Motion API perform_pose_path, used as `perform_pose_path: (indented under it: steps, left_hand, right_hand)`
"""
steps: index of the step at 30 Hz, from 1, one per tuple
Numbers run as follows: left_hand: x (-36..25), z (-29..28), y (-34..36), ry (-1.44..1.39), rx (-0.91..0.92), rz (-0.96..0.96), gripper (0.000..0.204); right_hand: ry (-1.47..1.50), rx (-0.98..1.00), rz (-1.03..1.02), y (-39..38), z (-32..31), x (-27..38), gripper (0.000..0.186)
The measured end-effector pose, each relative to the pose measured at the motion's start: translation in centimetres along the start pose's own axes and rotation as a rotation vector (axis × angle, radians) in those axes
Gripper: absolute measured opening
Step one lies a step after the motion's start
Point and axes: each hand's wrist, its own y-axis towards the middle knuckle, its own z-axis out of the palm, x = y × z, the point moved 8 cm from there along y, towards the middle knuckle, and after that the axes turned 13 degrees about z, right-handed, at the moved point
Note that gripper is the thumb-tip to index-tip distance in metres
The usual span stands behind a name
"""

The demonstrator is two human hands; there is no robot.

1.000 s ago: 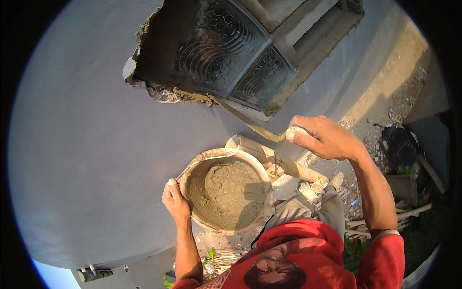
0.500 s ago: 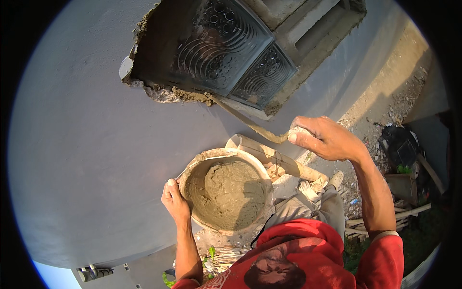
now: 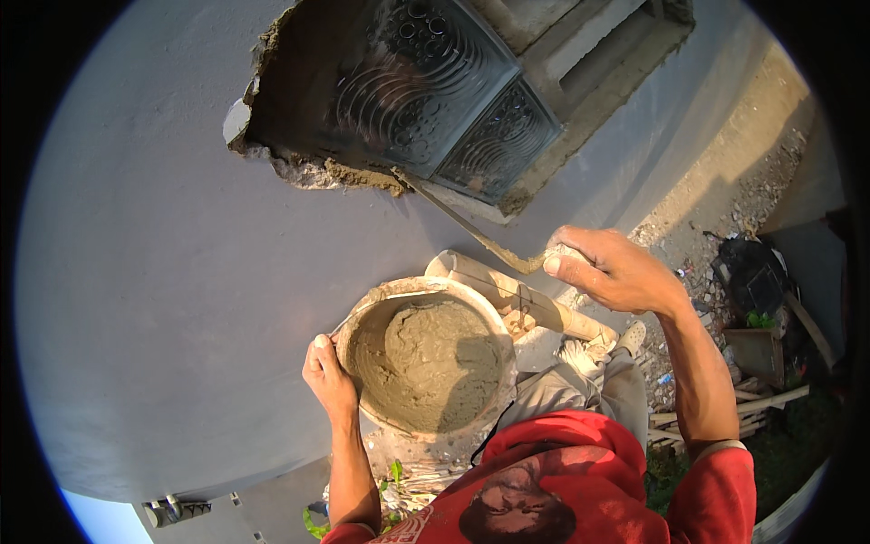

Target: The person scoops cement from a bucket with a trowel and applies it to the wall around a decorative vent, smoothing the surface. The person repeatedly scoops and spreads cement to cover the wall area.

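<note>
My left hand (image 3: pixel 330 374) is closed on the rim of a round bucket (image 3: pixel 390 292) at its left side. Grey-brown wet mortar (image 3: pixel 439 358) fills much of the bucket, partly in shadow. Closed round the handle of a trowel (image 3: pixel 471 234) is my right hand (image 3: pixel 616 269). The trowel's thin, mortar-smeared blade shows edge-on, its far end at the rough lower edge of a wall opening. Fresh mortar (image 3: pixel 358 177) clings along that broken edge. Patterned glass blocks (image 3: pixel 408 86) sit inside the opening.
A smooth grey wall (image 3: pixel 181 299) spans the left and middle. Below the bucket's right side lies a thick bamboo pole (image 3: pixel 544 306). Rubble (image 3: pixel 761 190) covers ground at right, near a black bag (image 3: pixel 754 272) and wooden sticks (image 3: pixel 752 408).
My right hand has dipped slightly, and the trowel's blade has turned to look thinner, its tip still at the opening's lower edge. My left hand and the bucket have barely moved.
</note>
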Motion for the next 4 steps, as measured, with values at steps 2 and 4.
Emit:
perform_pose_path:
  steps: [2,4]
  left_hand:
    - [0.16,-0.02,0.00,-0.007,-0.003,-0.021,0.044]
    - [0.27,-0.03,-0.09,-0.017,0.001,-0.026,0.044]
  right_hand:
    - [-0.020,-0.028,-0.054,0.27,-0.05,0.48,0.039]
    - [-0.042,-0.048,-0.072,0.51,-0.12,0.71,0.039]
